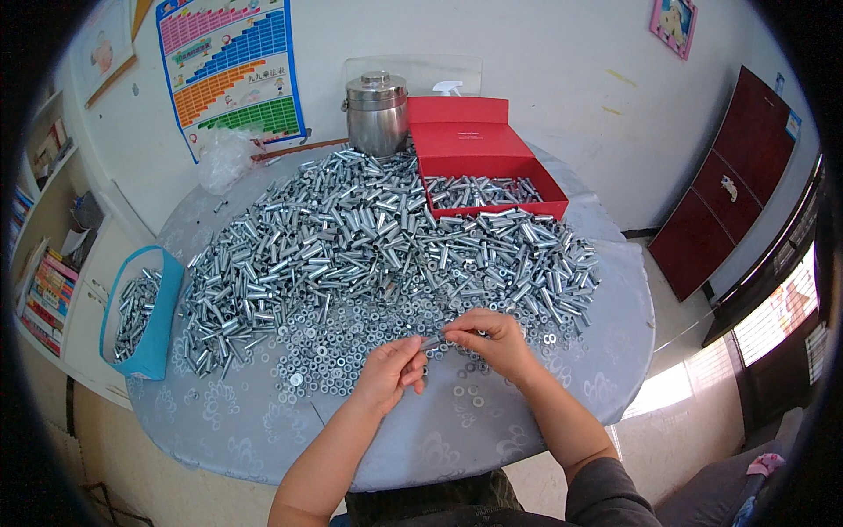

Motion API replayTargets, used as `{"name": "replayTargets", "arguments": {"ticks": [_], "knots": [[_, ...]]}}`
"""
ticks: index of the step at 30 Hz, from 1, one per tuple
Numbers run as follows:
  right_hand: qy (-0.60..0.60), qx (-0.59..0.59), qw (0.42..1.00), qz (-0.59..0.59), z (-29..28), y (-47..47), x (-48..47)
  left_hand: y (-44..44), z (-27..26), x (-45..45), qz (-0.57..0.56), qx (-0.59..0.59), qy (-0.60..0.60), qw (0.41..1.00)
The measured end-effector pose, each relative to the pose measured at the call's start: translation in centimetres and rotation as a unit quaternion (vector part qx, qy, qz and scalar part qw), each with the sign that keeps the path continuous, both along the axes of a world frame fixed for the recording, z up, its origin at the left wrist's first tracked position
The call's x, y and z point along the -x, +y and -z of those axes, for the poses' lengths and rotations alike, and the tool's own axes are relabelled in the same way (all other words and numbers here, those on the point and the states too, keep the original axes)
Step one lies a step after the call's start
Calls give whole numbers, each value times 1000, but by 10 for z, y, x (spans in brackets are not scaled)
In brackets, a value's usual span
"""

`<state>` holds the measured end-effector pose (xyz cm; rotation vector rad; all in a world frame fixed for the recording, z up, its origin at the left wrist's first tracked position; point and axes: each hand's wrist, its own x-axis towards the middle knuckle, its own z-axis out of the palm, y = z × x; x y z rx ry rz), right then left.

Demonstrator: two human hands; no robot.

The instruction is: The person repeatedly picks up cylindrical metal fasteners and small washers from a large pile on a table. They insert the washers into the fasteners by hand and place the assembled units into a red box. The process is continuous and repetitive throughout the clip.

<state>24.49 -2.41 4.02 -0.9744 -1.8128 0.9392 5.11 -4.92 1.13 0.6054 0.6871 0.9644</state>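
Between my two hands, above the near side of the round table, is a small metal tube or bolt sleeve. My left hand pinches its left end between thumb and forefinger. The fingertips of my right hand close on its other end; any small part there is hidden by them. A big heap of metal sleeves covers the far half of the table. Many loose washers and nuts are spread in front of the heap, just beyond and beside my hands.
A red box with its lid raised holds more sleeves at the back. Left of it stands a steel canister. A blue bin with metal parts sits at the left table edge. A crumpled clear plastic bag lies at back left.
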Motion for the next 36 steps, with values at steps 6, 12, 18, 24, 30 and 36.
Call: {"name": "replayTargets", "arguments": {"ticks": [6, 12, 18, 24, 30, 36], "knots": [[-57, -60, 997, 8, 1, -2, 5, 2, 4, 2, 0, 26, -25, 999], [-98, -79, 991, 52, -5, -5, 8, 0, 5, -1, -33, 7, -8, 999], [-260, -207, 942, 46, 9, 8, -11, 4, 4, 4, -71, 2, -11, 997], [-278, -202, 938, 53, 19, 9, -7, 3, 2, 2, -70, -3, 0, 998], [-273, -182, 943, 54, 19, 8, -4, 3, 3, 2, -67, -13, 11, 998], [-234, -184, 952, 70, 19, 10, -3, 2, 2, 1, -66, -13, 28, 997]]}}
